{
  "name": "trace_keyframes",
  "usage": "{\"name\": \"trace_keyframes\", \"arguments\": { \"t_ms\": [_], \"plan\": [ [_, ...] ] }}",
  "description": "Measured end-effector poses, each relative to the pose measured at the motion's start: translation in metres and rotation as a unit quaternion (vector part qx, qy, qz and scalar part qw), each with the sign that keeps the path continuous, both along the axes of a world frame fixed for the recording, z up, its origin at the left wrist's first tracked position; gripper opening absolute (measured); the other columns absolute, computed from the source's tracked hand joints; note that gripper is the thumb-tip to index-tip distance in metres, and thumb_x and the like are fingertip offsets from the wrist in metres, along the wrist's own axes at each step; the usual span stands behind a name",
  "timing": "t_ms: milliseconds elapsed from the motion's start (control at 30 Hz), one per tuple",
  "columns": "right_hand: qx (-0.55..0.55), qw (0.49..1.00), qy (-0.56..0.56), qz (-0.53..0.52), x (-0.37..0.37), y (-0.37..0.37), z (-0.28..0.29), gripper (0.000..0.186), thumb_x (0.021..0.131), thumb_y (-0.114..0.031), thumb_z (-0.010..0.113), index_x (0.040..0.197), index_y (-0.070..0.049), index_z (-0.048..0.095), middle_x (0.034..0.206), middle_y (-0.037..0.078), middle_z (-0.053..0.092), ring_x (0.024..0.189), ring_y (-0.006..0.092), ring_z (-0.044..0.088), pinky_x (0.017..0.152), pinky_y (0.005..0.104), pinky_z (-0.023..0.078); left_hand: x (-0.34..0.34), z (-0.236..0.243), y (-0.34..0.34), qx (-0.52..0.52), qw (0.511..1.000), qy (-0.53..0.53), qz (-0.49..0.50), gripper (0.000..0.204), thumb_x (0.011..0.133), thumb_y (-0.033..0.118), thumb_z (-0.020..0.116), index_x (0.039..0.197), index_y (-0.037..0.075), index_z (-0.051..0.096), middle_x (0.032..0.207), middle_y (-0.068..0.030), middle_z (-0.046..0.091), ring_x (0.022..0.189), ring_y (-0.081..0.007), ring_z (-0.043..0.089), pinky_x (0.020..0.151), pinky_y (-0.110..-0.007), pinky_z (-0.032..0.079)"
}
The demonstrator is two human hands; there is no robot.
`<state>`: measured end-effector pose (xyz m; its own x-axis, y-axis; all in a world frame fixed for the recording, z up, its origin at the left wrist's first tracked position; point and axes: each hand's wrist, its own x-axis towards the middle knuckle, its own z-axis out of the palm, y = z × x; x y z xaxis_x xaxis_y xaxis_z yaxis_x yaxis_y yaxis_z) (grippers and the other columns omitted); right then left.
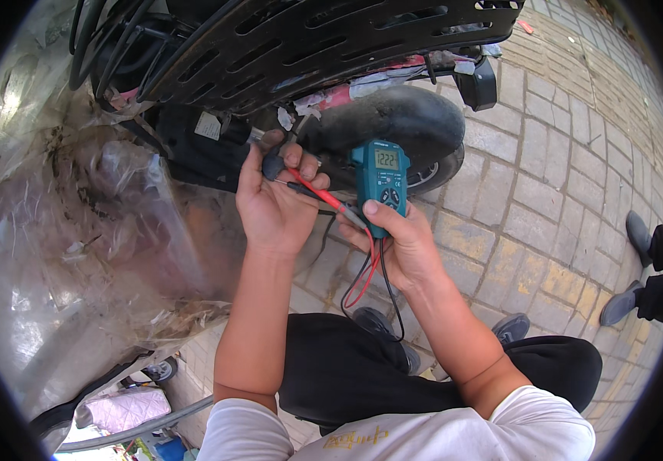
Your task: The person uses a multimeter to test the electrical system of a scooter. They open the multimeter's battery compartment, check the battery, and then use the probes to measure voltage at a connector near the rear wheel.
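Observation:
My right hand (406,250) is closed around a teal handheld multimeter (382,173), its thumb on the lower front and its lit screen facing up. The red test probe (331,200) slants from the meter to my left hand (276,211). My left fingers are curled around a dark rounded connector (273,166), and the tips of the red probe and the black test probe (302,188) reach it. Whether the probe tips sit inside it is hidden. Red and black leads (373,269) loop below the meter.
Beyond my hands stands a two-wheeled vehicle with a black tyre (393,119) and a slotted black metal rack (324,46). Crumpled clear plastic sheeting (124,230) hangs at the left. Paving bricks (535,192) cover the ground. Another person's shoes (620,306) are at the right.

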<state>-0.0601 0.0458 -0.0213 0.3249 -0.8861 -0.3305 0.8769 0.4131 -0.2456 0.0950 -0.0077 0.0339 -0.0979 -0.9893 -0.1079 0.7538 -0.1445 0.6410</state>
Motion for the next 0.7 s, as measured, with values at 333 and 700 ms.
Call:
{"name": "trace_keyframes", "arguments": {
  "t_ms": [333,700],
  "plan": [
    [-0.061,0.997,0.042,-0.013,0.003,0.003,0.004,0.033,0.086,-0.005,0.071,0.113,-0.001,0.054,0.1,0.007,0.064,0.092,0.0195,0.068,0.085,0.0364,0.058,-0.006,-0.008,-0.001,-0.07,0.991,-0.107,0.042,0.032,0.104,0.043,0.039,0.103,0.013,0.048,0.081,-0.0043,0.049,0.076,-0.0207,0.047,0.07,-0.036,0.04],
    [-0.048,0.996,0.038,0.065,0.013,0.004,0.007,0.041,0.082,-0.003,0.074,0.116,0.002,0.051,0.099,0.009,0.065,0.085,0.0196,0.069,0.077,0.0328,0.059,0.002,-0.019,-0.006,-0.125,0.951,-0.277,0.055,0.039,0.102,0.05,0.039,0.102,0.011,0.044,0.08,-0.007,0.051,0.072,-0.0156,0.05,0.067,-0.03,0.044]
  ]
}}
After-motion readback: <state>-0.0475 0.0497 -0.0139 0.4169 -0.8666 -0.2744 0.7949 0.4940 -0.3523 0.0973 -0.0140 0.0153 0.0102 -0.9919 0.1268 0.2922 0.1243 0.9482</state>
